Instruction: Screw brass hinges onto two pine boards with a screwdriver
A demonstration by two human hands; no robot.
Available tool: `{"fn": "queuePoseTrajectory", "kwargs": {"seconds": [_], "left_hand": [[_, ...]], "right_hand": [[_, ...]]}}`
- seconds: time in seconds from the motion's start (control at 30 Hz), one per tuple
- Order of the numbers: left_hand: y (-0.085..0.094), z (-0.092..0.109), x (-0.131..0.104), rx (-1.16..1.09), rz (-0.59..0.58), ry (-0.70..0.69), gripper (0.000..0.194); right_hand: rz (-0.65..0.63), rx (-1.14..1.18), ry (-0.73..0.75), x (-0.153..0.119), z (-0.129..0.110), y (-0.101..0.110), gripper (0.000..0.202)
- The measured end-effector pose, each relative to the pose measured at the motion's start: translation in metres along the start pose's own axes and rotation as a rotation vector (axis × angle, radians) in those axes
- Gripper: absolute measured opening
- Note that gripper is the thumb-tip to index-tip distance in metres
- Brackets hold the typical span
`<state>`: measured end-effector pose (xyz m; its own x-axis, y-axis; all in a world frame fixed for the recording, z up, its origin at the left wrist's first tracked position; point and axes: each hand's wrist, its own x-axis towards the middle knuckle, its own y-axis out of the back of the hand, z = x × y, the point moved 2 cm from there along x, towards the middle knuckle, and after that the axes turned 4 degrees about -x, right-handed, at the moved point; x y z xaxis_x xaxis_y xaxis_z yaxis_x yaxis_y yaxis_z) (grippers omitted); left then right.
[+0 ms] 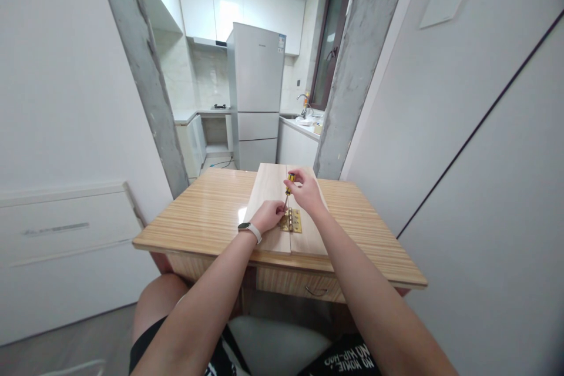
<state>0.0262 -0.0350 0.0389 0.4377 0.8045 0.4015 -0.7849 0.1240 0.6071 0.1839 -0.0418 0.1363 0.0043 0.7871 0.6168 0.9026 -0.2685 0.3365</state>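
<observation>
My right hand [305, 190] grips the yellow-and-black handle of a screwdriver [291, 178], held nearly upright with its shaft pointing down. The tip meets the left side of a brass hinge [296, 223], which lies opened flat across the seam between two pale wooden boards [268, 185]. My left hand [267, 217], with a light-banded wristwatch [254, 230] on its wrist, rests on the left board. Its fingers are pinched together beside the screwdriver tip and cover part of the hinge's left leaf. Whatever they hold there is too small to make out.
The boards lie on a striped wooden table [198, 211] with a drawer [304, 285] below its front edge. Walls stand close on both sides. Beyond the table are a grey refrigerator [259, 76], kitchen counters and a sink tap [303, 100].
</observation>
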Motion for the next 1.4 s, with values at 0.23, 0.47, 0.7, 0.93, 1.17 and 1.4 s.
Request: {"fn": "queuePoseTrajectory", "kwargs": {"seconds": [0.23, 0.47, 0.7, 0.93, 1.17, 1.4], "left_hand": [[0.0, 0.001, 0.0, -0.008, -0.002, -0.01, 0.017], [0.001, 0.0, 0.0, -0.003, -0.012, 0.001, 0.017], [0.001, 0.002, 0.0, 0.0, -0.012, 0.004, 0.016], [0.0, 0.0, -0.001, -0.004, -0.004, -0.003, 0.016], [0.001, 0.001, -0.001, -0.009, -0.003, 0.002, 0.018], [0.01, 0.004, -0.004, 0.003, 0.012, 0.019, 0.022]], "right_hand": [[-0.114, 0.22, -0.069, 0.0, 0.0, -0.006, 0.04], [-0.097, 0.146, -0.063, 0.002, 0.002, -0.003, 0.04], [0.032, -0.044, 0.02, 0.0, -0.007, 0.0, 0.029], [-0.153, 0.266, -0.09, 0.0, 0.0, -0.008, 0.039], [-0.165, 0.245, -0.118, 0.003, 0.005, -0.009, 0.045], [-0.048, 0.02, -0.031, 0.004, 0.01, -0.006, 0.036]]}}
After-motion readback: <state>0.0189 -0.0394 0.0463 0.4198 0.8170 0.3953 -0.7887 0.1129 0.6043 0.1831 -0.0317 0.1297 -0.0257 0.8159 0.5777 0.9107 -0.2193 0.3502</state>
